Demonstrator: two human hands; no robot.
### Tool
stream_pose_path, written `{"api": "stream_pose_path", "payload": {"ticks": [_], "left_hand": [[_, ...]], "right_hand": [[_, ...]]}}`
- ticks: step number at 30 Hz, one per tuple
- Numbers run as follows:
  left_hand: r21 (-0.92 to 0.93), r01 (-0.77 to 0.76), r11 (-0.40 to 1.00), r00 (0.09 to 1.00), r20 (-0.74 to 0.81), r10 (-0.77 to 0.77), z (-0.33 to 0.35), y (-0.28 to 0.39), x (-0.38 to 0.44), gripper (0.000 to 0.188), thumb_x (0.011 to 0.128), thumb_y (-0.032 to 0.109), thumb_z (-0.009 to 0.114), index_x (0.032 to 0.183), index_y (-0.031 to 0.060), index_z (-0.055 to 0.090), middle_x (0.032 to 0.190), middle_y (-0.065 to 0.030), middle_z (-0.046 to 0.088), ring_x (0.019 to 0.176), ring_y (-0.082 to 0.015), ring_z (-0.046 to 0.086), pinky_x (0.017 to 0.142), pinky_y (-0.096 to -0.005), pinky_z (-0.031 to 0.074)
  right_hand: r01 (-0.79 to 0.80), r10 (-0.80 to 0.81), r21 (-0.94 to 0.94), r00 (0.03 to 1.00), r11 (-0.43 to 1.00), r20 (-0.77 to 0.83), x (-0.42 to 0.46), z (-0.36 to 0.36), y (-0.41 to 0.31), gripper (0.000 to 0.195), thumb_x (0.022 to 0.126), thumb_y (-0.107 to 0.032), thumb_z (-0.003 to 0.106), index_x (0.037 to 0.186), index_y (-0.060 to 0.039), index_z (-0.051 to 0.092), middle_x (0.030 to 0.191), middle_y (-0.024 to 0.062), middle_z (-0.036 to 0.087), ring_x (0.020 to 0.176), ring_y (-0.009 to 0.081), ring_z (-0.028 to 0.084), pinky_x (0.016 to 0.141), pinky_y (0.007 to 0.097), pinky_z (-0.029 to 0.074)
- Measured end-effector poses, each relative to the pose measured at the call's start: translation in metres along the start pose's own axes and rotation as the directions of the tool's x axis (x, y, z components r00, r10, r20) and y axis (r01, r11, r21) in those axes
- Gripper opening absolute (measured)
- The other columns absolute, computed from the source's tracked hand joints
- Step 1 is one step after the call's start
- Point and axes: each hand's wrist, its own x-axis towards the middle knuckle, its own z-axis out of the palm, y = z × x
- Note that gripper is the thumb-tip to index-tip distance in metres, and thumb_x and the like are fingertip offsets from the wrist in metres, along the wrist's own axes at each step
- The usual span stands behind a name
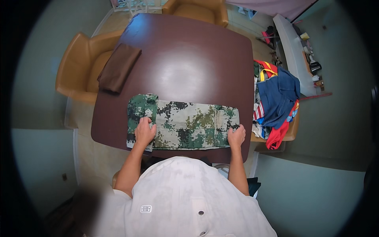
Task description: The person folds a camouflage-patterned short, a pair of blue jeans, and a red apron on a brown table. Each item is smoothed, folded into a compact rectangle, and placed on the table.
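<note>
A digital-camouflage garment (pixel 189 124) lies folded in a long strip along the near edge of the dark red-brown table (pixel 189 68), its left end folded over on itself. My left hand (pixel 145 130) grips the near part of that folded-over end, thumb to the right. My right hand (pixel 236 136) holds the garment's right end, thumb on top and fingers around its edge. A folded brown cloth (pixel 120 68) rests at the table's left side, apart from both hands.
Against the table's right side stands a chair heaped with clothes, among them a blue denim garment (pixel 276 94) and a red one (pixel 278 137). Tan armchairs stand at the left (pixel 75 68) and far side (pixel 195 11). A white shelf (pixel 293 56) holds small items at the right.
</note>
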Motion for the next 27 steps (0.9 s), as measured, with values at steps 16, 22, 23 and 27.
{"api": "stream_pose_path", "payload": {"ticks": [16, 22, 23, 27], "left_hand": [[-0.023, -0.048, 0.999, 0.996, 0.071, 0.049, 0.005, 0.02, -0.007, 0.04, 0.085, 0.024, 0.075, 0.116, 0.0056, 0.059, 0.106, -0.0159, 0.065, 0.092, -0.04, 0.066, 0.08, -0.0501, 0.053], [-0.653, 0.606, 0.455, 0.689, 0.717, 0.111, 0.042, 0.057, -0.028, 0.05, 0.099, 0.039, 0.069, 0.13, 0.0026, 0.058, 0.111, -0.0077, 0.068, 0.091, -0.0174, 0.068, 0.074, -0.0305, 0.057], [-0.65, 0.647, 0.397, 0.667, 0.736, 0.117, 0.043, 0.06, -0.028, 0.05, 0.1, 0.041, 0.067, 0.131, 0.0028, 0.058, 0.113, -0.0082, 0.068, 0.094, -0.0177, 0.067, 0.077, -0.0312, 0.057], [-0.643, 0.742, 0.191, 0.626, 0.766, 0.145, 0.05, 0.048, -0.025, 0.056, 0.105, 0.049, 0.055, 0.137, 0.003, 0.056, 0.124, -0.0094, 0.066, 0.106, -0.0173, 0.065, 0.087, -0.0332, 0.056]], "right_hand": [[-0.057, -0.142, 0.565, 0.943, 0.823, 0.302, -0.015, -0.087, -0.051, 0.016, 0.087, -0.01, 0.072, 0.097, 0.0, 0.065, 0.081, -0.0007, 0.064, 0.069, 0.0069, 0.053, 0.064, 0.0263, 0.046], [0.204, -0.303, 0.395, 0.931, 0.895, 0.205, -0.043, -0.088, -0.105, 0.02, 0.084, -0.014, 0.071, 0.095, 0.0004, 0.064, 0.073, 0.0093, 0.065, 0.066, 0.0177, 0.062, 0.065, 0.0362, 0.052], [0.303, -0.376, 0.358, 0.914, 0.883, 0.152, -0.048, -0.079, -0.109, 0.02, 0.084, -0.015, 0.071, 0.095, 0.0003, 0.064, 0.072, 0.0101, 0.065, 0.065, 0.0192, 0.063, 0.065, 0.038, 0.053], [0.132, -0.605, 0.754, 0.691, 0.644, 0.396, -0.08, -0.077, -0.142, 0.027, 0.091, -0.012, 0.072, 0.112, 0.002, 0.066, 0.091, 0.0142, 0.072, 0.082, 0.0226, 0.071, 0.076, 0.0352, 0.057]]}}
